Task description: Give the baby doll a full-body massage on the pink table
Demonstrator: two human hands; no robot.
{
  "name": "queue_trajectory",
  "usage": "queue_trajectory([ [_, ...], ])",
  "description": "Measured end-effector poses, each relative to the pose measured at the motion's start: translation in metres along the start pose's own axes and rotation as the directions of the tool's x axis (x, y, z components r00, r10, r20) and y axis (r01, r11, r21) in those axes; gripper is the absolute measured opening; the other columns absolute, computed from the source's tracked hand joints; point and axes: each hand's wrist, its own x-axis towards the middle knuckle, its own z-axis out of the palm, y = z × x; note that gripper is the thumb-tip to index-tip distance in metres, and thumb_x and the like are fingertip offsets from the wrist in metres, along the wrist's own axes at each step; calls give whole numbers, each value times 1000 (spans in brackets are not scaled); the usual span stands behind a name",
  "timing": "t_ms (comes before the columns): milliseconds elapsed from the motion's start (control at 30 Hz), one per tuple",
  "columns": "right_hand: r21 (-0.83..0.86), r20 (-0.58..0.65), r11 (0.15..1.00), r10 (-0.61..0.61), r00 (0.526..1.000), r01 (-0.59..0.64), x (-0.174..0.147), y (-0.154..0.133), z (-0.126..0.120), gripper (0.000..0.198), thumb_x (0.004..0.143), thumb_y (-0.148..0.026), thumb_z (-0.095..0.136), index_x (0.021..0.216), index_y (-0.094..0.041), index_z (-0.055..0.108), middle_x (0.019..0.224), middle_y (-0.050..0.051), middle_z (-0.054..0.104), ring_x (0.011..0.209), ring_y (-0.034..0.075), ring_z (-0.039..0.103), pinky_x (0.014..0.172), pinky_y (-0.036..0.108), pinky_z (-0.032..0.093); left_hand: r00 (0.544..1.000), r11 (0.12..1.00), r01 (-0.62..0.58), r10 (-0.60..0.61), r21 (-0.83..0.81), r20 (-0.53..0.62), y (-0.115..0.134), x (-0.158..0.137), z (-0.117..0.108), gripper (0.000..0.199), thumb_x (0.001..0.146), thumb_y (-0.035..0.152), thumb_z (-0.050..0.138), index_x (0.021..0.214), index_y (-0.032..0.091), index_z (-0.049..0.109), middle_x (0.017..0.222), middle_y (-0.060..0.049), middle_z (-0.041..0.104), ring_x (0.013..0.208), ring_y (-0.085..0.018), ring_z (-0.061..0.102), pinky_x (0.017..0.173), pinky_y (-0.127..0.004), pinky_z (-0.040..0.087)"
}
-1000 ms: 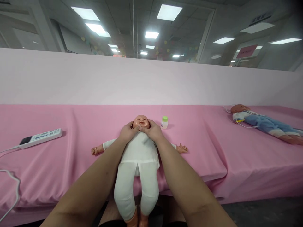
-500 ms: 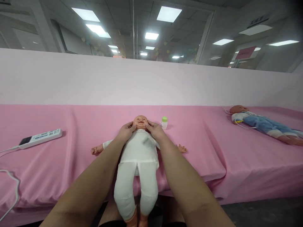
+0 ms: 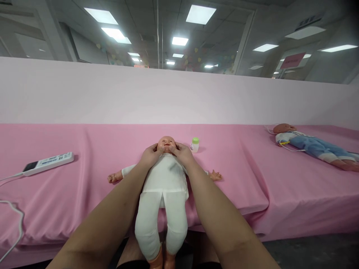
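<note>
Doll (image 3: 165,179): plain white suit. Bench (image 3: 241,164): pink cloth. Bottle (image 3: 195,144), right of right hand (image 3: 182,154): white, green cap.

A long counter (image 3: 252,157) with a pink cloth runs across the room. Behind it stands a low, pale pink wall (image 3: 179,95). Over the wall is glass, and bright square ceiling lights (image 3: 200,14) shine in rows. A pink sign (image 3: 292,59) hangs far right. The floor (image 3: 308,254) is dark grey.
</note>
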Motion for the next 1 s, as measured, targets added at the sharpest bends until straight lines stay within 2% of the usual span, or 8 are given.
queue_trajectory([
  [133, -66, -32, 997, 45, 998, -47, -4, -6, 4, 74, 68, -63, 85, 131, -27, 68, 123, 6, 75, 111, 27, 71, 97, 41, 56, 1000, 996, -16, 15, 93, 19, 5, -3, 1, 62, 80, 60, 73, 127, 19, 73, 116, -9, 79, 105, -32, 72, 90, -39, 55],
  [267, -112, -92, 990, 77, 993, -87, -3, -4, 7, 78, 63, -64, 88, 128, -26, 68, 120, 6, 76, 108, 27, 71, 96, 42, 56, 999, 994, -27, 25, 108, 23, 5, -2, 1, 63, 79, 58, 73, 128, 18, 72, 117, -10, 79, 106, -32, 72, 92, -39, 54],
  [367, -68, -84, 994, 75, 994, -81, 0, -1, 6, 72, 67, -61, 86, 127, -25, 69, 121, 6, 76, 109, 27, 71, 98, 42, 55, 999, 995, -33, 31, 92, 24, 1, 0, 1, 65, 82, 61, 71, 131, 18, 70, 120, -11, 78, 109, -32, 71, 94, -39, 54],
  [500, 55, 5, 998, 20, 1000, -21, 2, 0, 2, 59, 79, -51, 80, 129, -23, 70, 125, 6, 76, 114, 26, 70, 104, 41, 53, 1000, 1000, -15, 14, 20, 11, -8, 5, 1, 66, 84, 64, 67, 130, 16, 71, 124, -12, 76, 112, -32, 71, 98, -39, 52],
  [633, 159, 68, 987, -15, 998, 4, 3, 2, 1, 53, 88, -50, 72, 132, -21, 70, 133, 7, 73, 122, 25, 69, 109, 40, 50, 1000, 995, 2, -2, -97, -5, -12, 8, 3, 66, 83, 70, 64, 118, 15, 75, 118, -13, 78, 109, -32, 71, 97, -40, 53],
  [767, 151, 13, 986, 70, 997, -71, 8, 9, 3, 52, 94, -51, 63, 138, -22, 66, 143, 6, 67, 131, 25, 64, 113, 41, 47, 998, 993, 27, -34, -118, -56, -10, 7, 6, 64, 85, 72, 58, 107, 16, 77, 110, -13, 79, 105, -31, 71, 96, -39, 53],
  [867, 144, 3, 988, 58, 998, -58, 12, 16, 5, 46, 98, -47, 56, 136, -22, 68, 138, 6, 70, 127, 24, 66, 110, 41, 50, 994, 996, 57, -63, -62, -92, -8, 6, 7, 58, 89, 68, 53, 103, 17, 77, 106, -10, 80, 104, -30, 70, 95, -39, 52],
  [1000, 75, -31, 996, 53, 998, -50, 15, 21, 6, 44, 101, -48, 50, 129, -24, 72, 129, 5, 75, 120, 25, 69, 106, 42, 52, 995, 998, 49, -52, -31, -81, -9, 8, 7, 56, 91, 66, 50, 100, 18, 77, 103, -10, 80, 97, -29, 71, 90, -37, 53],
])
